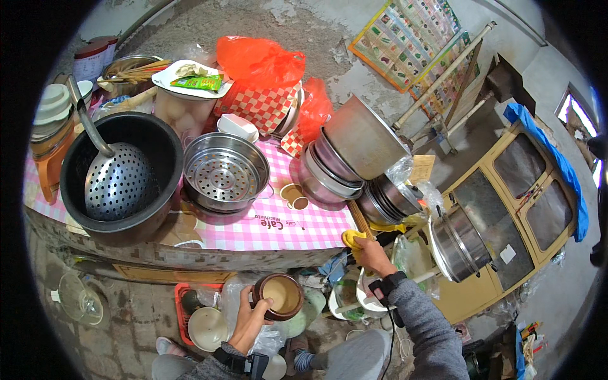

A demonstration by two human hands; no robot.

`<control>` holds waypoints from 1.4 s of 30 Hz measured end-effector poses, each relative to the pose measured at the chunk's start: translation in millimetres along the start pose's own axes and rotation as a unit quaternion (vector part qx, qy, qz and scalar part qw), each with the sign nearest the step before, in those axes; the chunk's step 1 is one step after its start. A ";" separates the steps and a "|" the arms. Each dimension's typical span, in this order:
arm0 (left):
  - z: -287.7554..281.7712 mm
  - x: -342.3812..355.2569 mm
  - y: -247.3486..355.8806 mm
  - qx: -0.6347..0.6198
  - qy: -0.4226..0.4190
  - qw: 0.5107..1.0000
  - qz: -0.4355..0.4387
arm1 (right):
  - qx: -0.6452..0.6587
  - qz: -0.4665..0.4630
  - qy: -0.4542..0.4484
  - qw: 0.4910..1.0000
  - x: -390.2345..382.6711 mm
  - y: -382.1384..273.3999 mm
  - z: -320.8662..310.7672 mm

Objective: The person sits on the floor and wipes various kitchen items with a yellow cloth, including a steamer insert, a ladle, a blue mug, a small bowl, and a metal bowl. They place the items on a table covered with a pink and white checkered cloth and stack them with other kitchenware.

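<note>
My left hand (250,321) grips a small round brown pot (278,296) by its rim, thumb over the edge. Its pale inside faces up, and it hangs in front of the table's near edge. At the table's right corner, my right hand (373,254) has its fingers closed on a yellow cloth (354,239). The cloth touches the pink checked tablecloth (304,231). Just beyond it, stacked metal pots and basins (329,168) lean together. A steamer pot with a perforated tray (226,171) stands left of them on the table.
A large black pot (120,231) holds a perforated ladle (120,180) at the left. Red plastic bags (259,60) lie at the back. A tan cabinet (506,209) and another metal pot (459,244) stand right. Below are a red basket (183,310) and white containers.
</note>
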State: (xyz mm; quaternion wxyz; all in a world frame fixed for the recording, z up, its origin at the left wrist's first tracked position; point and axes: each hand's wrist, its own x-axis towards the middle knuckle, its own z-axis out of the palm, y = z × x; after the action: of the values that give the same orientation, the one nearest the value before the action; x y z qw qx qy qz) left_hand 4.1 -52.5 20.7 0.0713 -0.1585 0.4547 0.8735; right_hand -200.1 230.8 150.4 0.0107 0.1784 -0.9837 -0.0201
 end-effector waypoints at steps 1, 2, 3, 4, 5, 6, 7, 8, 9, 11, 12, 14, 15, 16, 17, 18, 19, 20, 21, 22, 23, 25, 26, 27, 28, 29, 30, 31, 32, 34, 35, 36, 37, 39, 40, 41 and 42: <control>0.4 -0.3 -0.4 0.003 -0.005 1.000 0.006 | 0.011 0.031 -0.003 0.999 -2.9 3.9 -4.6; 0.7 -0.7 -0.8 0.004 -0.008 1.000 0.005 | 0.046 0.004 0.040 0.998 0.1 3.6 -5.6; 1.1 -0.9 -1.1 0.003 -0.008 1.000 -0.004 | 0.078 -0.033 0.088 0.992 7.8 0.7 -4.1; 1.4 -2.0 -1.8 0.006 -0.010 1.000 0.008 | 0.110 -0.072 0.136 0.982 16.8 -2.4 -1.7; 1.8 -3.4 -2.4 0.008 -0.010 1.000 0.010 | 0.113 -0.078 0.147 0.980 30.1 -5.2 0.0; 2.3 -4.3 -2.7 0.009 -0.007 1.000 0.007 | 0.116 -0.085 0.158 0.977 47.1 -8.4 2.2; 2.8 -5.2 -3.0 0.010 -0.011 1.000 0.012 | 0.120 -0.118 0.185 0.968 58.5 -10.9 7.3; 3.2 -5.7 -3.0 0.009 -0.013 1.000 0.010 | 0.094 -0.097 0.165 0.977 66.4 -15.0 17.5; 3.5 -6.1 -2.9 0.006 -0.013 1.000 0.006 | 0.068 -0.104 0.161 0.979 75.8 -20.0 27.7; 3.8 -6.5 -2.1 0.013 -0.010 1.000 0.017 | 0.053 -0.128 0.155 0.978 82.8 -22.9 39.1; 3.8 -6.6 -1.9 0.015 -0.009 1.000 0.017 | 0.060 -0.143 0.150 0.976 78.3 -21.2 41.0; 3.2 -4.4 -0.9 0.006 -0.010 1.000 0.019 | 0.080 -0.184 0.128 0.971 56.6 -12.7 35.1; 3.1 -3.5 -0.8 -0.002 -0.010 1.000 0.011 | 0.107 -0.218 0.095 0.965 38.1 -7.3 30.0; 3.1 -2.6 -0.6 -0.001 -0.013 1.000 0.019 | 0.063 -0.212 0.068 0.973 21.4 -5.5 25.6; 3.0 -1.9 -0.1 -0.001 -0.014 1.000 0.020 | 0.085 -0.243 0.063 0.964 -4.0 -1.4 18.2; 2.8 -1.2 0.5 -0.005 -0.013 1.000 0.017 | 0.109 -0.210 0.001 0.972 -24.8 1.2 10.3; 3.0 -0.8 1.0 -0.003 -0.012 1.000 0.022 | 0.109 -0.218 -0.033 0.969 -37.7 3.6 2.1; 3.8 -0.5 1.6 -0.004 -0.011 1.000 0.021 | 0.106 -0.192 0.005 0.976 -40.6 5.1 -4.9; 4.8 -0.7 1.9 -0.008 -0.010 1.000 0.014 | 0.093 -0.191 0.056 0.976 -41.9 7.0 -11.2; 5.7 -1.2 2.4 -0.005 -0.011 1.000 0.017 | 0.063 -0.197 0.116 0.971 -40.3 7.8 -15.9; 6.8 -1.9 2.8 -0.005 -0.013 1.000 0.015 | 0.098 -0.194 0.165 0.962 -30.6 8.4 -20.1; 8.9 -3.3 3.3 0.001 -0.022 1.000 0.012 | 0.102 -0.172 0.199 0.959 0.2 6.3 -26.8; 9.5 -4.4 3.1 0.005 -0.029 1.000 0.010 | 0.107 -0.168 0.178 0.964 14.4 2.4 -27.8; 9.9 -5.0 2.7 0.004 -0.036 0.999 0.008 | 0.083 -0.170 0.169 0.967 24.0 -4.0 -26.6; 11.0 -5.6 1.6 0.010 -0.036 0.999 0.008 | 0.022 -0.113 0.139 0.984 25.4 -12.5 -23.7; 11.0 -6.1 0.7 0.011 -0.035 0.999 0.011 | -0.026 -0.135 0.182 0.974 22.3 -24.0 -20.3; 11.8 -5.1 -0.2 0.004 -0.035 0.999 0.012 | 0.015 -0.176 0.175 0.969 15.6 -35.8 -20.1; 12.8 -3.9 -1.3 -0.005 -0.014 1.000 0.026 | 0.050 -0.191 0.153 0.968 3.6 -48.2 -19.8; 11.8 -3.2 -1.9 -0.009 -0.024 0.999 0.033 | 0.145 -0.140 0.042 0.979 -12.9 -61.3 -17.8; 10.7 -0.9 -2.0 -0.010 -0.036 0.999 0.038 | 0.312 -0.057 -0.161 0.935 -49.0 -85.0 -16.9; 10.7 0.1 -1.9 -0.006 -0.038 0.998 0.043 | 0.396 -0.043 -0.254 0.881 -63.4 -95.7 -16.7; 11.2 0.8 -1.9 -0.004 -0.038 0.999 0.038 | 0.420 -0.018 -0.299 0.857 -71.3 -106.2 -14.3; 11.6 1.0 -1.7 0.004 -0.046 0.997 0.054 | 0.458 0.005 -0.351 0.817 -77.6 -114.9 -11.4; 12.6 -0.1 -1.4 0.012 -0.053 0.997 0.060 | 0.531 0.036 -0.372 0.761 -86.1 -128.2 -4.5; 12.7 -1.3 -1.1 0.019 -0.066 0.995 0.066 | 0.520 0.028 -0.362 0.773 -85.3 -131.1 -2.4; 12.5 -2.9 -0.7 0.034 -0.078 0.993 0.083 | 0.534 0.027 -0.368 0.761 -84.3 -132.7 -0.7; 12.1 -4.4 -0.1 0.048 -0.089 0.990 0.098 | 0.552 0.051 -0.341 0.760 -84.6 -133.9 1.1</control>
State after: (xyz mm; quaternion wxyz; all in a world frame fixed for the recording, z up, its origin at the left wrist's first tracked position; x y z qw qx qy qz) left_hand 5.7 -42.5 28.6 0.0327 -0.0312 0.5012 0.8641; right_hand -74.0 135.3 142.3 -0.4243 0.0849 -0.7710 0.4672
